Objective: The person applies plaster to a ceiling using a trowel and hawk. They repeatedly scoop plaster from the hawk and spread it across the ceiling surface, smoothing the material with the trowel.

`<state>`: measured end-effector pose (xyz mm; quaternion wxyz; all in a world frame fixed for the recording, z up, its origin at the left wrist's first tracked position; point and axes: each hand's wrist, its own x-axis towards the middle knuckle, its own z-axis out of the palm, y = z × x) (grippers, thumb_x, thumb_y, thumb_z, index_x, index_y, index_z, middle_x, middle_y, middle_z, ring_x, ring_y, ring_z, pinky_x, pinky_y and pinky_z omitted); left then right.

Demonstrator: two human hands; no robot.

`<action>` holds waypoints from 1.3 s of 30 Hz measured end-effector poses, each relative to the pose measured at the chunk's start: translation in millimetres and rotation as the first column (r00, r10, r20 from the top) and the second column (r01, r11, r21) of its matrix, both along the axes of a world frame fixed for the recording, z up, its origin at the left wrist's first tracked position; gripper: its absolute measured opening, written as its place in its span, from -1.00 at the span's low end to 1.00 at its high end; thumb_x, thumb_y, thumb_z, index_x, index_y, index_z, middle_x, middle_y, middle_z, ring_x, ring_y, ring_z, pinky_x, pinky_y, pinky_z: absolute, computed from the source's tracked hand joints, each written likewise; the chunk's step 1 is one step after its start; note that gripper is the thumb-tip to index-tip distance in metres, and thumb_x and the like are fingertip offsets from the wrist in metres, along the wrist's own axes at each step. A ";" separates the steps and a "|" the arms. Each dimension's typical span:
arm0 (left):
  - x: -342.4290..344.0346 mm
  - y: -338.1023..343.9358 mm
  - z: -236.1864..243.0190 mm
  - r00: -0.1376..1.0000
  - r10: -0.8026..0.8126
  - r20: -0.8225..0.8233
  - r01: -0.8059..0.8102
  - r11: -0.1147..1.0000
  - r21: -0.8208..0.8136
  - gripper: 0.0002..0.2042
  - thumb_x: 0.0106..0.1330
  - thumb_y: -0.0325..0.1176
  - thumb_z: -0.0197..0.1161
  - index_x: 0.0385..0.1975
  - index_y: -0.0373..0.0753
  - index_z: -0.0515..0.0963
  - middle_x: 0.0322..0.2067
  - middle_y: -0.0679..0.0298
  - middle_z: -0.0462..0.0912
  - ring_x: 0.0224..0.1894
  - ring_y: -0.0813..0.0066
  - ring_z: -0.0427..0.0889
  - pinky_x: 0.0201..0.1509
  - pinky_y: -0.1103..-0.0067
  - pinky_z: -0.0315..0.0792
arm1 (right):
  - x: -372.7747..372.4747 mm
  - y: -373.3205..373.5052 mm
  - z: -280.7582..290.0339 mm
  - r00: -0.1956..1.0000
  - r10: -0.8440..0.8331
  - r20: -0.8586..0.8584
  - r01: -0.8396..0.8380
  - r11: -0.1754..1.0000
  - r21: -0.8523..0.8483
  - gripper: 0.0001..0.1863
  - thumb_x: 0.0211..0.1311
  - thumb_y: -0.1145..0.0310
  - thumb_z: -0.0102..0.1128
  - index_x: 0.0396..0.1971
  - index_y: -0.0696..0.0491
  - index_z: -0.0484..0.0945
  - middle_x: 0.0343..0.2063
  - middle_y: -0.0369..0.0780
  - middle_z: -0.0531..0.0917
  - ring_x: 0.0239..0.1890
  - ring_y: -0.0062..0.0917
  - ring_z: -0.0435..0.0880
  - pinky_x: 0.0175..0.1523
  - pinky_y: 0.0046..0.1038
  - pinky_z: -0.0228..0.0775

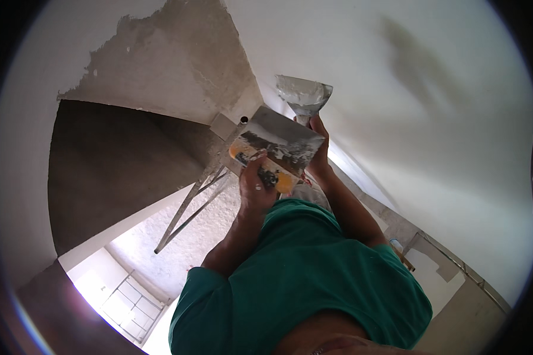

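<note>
My left hand [256, 184] is wrapped round the yellow-and-black handle of a plastering trowel [283, 135]. White and grey plaster smears the trowel's wide metal blade. Just beyond it, to the right, my right hand [320, 145] grips a putty knife [304, 94], whose flared blade points up and carries a coat of pale plaster. The trowel partly hides the right hand and the knife's handle. Both tools are held close together in front of my green shirt; whether their blades touch I cannot tell.
A smooth white wall [432, 130] rises on the right, with a shadow on it. At upper left, a rough-edged grey-brown patch [177, 53] borders a dark recess [118, 165]. Metal legs [186, 210] stand left of my arm. A gridded window [133, 307] shows at lower left.
</note>
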<state>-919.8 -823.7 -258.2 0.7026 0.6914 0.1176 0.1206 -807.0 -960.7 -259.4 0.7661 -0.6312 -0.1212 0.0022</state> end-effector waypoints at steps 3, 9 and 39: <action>-0.1 -18.7 18.7 0.949 -0.058 0.311 -0.104 0.871 0.479 -0.50 0.02 -0.53 0.34 0.02 -0.37 0.39 -0.10 -0.10 0.58 -0.03 -0.08 0.58 0.09 0.25 0.44 | -1.4 3.8 -31.2 0.996 0.042 0.081 -0.046 0.998 0.040 -0.65 0.13 0.43 0.26 -0.07 0.17 0.51 -0.12 -0.19 0.51 -0.10 -0.47 0.51 -0.02 -0.45 0.40; 4.8 -37.0 9.2 0.972 0.208 -0.109 -0.230 0.740 -0.632 -0.65 0.16 -0.56 0.21 -0.03 -0.37 0.41 -0.10 0.02 0.57 -0.02 0.10 0.57 0.09 0.30 0.45 | 8.7 -1.7 -24.9 0.876 0.031 0.481 0.168 0.915 -0.366 -0.54 0.14 0.42 0.30 0.07 0.12 0.47 -0.02 -0.15 0.51 -0.04 -0.40 0.53 0.01 -0.42 0.44; -5.9 -33.1 -35.2 0.904 0.417 0.093 -0.244 0.683 -0.689 -0.63 0.15 -0.59 0.20 0.00 -0.32 0.45 -0.15 0.16 0.58 -0.09 0.23 0.60 0.05 0.26 0.50 | -201.5 -158.3 -220.7 0.358 0.686 -0.633 -0.919 0.137 -0.371 -0.20 -0.08 -0.05 0.45 0.08 0.19 0.44 0.02 0.11 0.54 0.13 -0.11 0.52 0.13 -0.20 0.40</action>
